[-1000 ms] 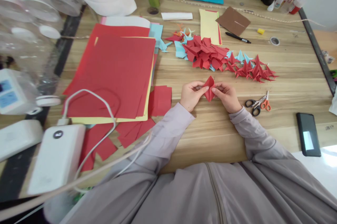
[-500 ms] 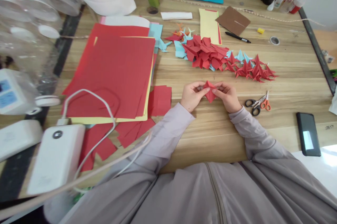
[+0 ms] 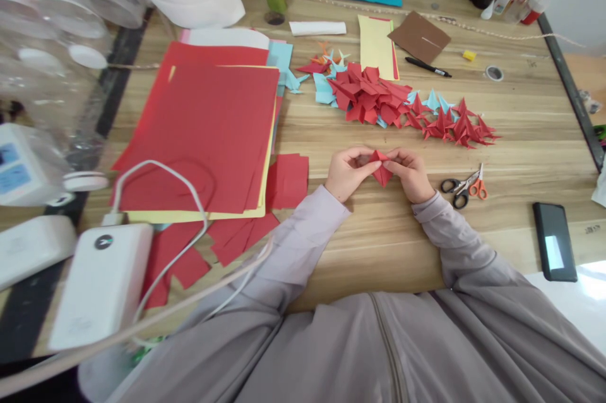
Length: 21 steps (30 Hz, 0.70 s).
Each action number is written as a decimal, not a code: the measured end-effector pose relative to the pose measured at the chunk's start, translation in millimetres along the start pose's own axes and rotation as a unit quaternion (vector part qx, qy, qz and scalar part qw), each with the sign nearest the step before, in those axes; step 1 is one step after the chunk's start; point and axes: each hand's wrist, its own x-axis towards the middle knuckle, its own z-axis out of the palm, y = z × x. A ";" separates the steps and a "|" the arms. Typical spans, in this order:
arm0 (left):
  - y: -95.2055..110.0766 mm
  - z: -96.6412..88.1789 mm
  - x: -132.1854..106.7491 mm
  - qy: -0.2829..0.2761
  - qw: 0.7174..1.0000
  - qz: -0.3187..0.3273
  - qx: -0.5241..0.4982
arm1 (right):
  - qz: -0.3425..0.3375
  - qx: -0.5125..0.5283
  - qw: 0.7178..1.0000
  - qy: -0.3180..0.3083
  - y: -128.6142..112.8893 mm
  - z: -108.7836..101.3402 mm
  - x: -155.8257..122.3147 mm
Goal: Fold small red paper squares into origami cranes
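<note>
The left hand (image 3: 348,170) is closing narrowly on the near side of a small folded paper (image 3: 381,170), its thumb and fingers pinching the red edge, while the right hand (image 3: 411,172) is gripping the same piece from the other side just as tightly. Between the two thumbs the paper is showing a diamond-like shape with a point toward the body, and it is sitting in front of the chest, over the counter (image 3: 379,251); whether it is touching the wood is hard to tell. The step in hand appears to be creasing or shaping a fold, and the next move is probably calling for a steady pinch on both sides and even pressure, so the thin layers are lining up without tearing. Beyond the fingers, a heap of red folded pieces (image 3: 372,96) is lying across the counter, with more pointed ones trailing off to the right and light blue ones peeking out. Scissors (image 3: 463,185) are resting near the right wrist, and a phone (image 3: 555,242) is lying well apart. To the left, red squares (image 3: 294,182) are lying just beside a stack of large red sheets (image 3: 203,138), and a power bank (image 3: 101,289) is resting nearest the edge.
</note>
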 end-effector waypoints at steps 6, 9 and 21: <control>5.1 0.1 -0.4 -0.034 0.998 0.035 0.050 | -0.002 -0.022 0.999 -0.033 -3.7 1.3 -2.0; 3.7 -0.1 -0.6 -0.016 0.999 0.007 0.037 | 0.010 -0.035 0.998 -0.041 -5.9 1.7 -3.0; 2.9 0.3 -0.3 0.013 0.999 -0.030 0.008 | 0.003 -0.046 0.997 -0.064 -4.8 2.2 -2.8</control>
